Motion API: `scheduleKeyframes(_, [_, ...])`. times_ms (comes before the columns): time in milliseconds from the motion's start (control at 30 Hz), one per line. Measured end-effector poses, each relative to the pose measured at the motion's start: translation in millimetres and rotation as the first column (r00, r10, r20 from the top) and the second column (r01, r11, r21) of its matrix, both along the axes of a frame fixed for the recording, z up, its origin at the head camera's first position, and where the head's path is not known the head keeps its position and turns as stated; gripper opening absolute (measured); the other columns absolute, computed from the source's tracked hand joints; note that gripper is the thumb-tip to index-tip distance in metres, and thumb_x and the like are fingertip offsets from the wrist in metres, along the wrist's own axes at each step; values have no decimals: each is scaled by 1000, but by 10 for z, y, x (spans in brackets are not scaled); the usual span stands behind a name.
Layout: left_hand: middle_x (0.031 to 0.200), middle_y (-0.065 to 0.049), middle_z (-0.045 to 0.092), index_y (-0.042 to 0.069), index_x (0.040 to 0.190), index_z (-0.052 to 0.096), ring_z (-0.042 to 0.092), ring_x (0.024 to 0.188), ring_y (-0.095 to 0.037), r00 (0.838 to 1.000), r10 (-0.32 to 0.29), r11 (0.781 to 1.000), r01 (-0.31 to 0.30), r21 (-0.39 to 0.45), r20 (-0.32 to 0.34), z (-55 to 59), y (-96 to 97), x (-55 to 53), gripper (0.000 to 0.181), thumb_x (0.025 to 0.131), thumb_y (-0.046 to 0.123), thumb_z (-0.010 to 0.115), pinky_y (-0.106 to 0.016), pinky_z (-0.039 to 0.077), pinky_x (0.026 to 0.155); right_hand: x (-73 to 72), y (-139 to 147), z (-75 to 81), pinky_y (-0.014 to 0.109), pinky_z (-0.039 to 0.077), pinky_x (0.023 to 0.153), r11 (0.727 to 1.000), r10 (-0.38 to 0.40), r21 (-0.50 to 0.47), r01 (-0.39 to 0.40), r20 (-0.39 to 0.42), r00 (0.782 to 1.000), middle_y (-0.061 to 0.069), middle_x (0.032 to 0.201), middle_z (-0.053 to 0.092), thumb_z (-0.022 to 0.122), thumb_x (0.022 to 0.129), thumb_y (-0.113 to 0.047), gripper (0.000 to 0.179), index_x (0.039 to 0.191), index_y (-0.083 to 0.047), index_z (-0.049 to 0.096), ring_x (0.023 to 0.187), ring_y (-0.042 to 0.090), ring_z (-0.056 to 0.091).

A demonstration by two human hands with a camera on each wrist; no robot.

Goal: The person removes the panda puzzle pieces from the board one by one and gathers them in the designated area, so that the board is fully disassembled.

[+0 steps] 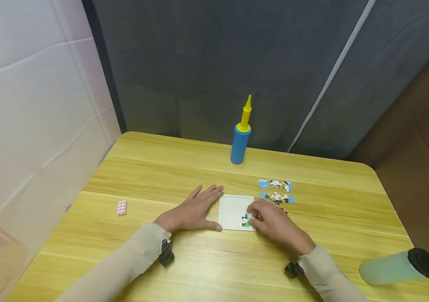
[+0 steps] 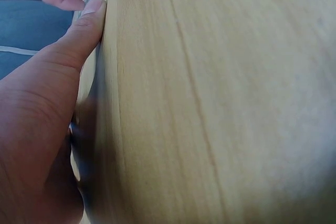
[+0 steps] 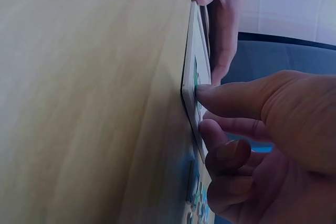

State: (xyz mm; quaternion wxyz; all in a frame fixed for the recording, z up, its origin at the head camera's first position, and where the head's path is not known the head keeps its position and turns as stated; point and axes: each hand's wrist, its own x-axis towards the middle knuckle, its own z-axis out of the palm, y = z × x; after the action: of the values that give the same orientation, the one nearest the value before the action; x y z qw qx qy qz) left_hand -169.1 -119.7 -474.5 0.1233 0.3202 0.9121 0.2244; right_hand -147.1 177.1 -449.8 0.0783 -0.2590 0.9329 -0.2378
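A white square puzzle tray lies on the table between the hands. My left hand is spread flat at its left side, thumb and fingertips touching the frame's edge. In the left wrist view the left thumb presses against that edge. My right hand is over the tray's right side, pinching a jigsaw piece between thumb and curled fingers. A green-and-white piece lies in the tray's lower right corner, partly hidden by the fingers. In the right wrist view the right thumb touches down inside the tray.
Loose panda jigsaw pieces lie in rows beyond the right hand, some hidden by it. A blue-and-yellow hand pump stands at the back. A pink toy brick sits left; a pale green bottle is at the right front.
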Motion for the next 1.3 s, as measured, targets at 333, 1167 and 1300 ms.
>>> scheduleKeyframes(333, [181,-6,20,8,169,29,15,170,-31,1000,-5,1000,5,11,-8,15,-3,7,110,89,68,76,-63,4,137,-30,-35,32,23,46,71,1000,7,19,-8,42,999,-5,94,63,75,98,-13,10,108,-13,72,83,10,55])
scheduleKeyframes(1167, [181,-6,19,9,169,28,14,170,-31,1000,-2,1000,2,0,-7,24,8,6,110,89,68,75,-61,3,138,-15,-49,48,24,46,74,1000,-22,-1,22,77,997,-4,101,62,83,94,-18,20,104,-17,66,86,12,53])
scheduleKeyframes(1300, [181,-6,19,9,169,28,14,170,-30,1000,1,1000,-1,-2,-6,9,10,-3,110,89,68,75,-61,4,138,-7,-48,26,25,47,75,999,-47,-15,48,81,996,-7,95,63,83,93,-20,21,104,-19,65,84,11,54])
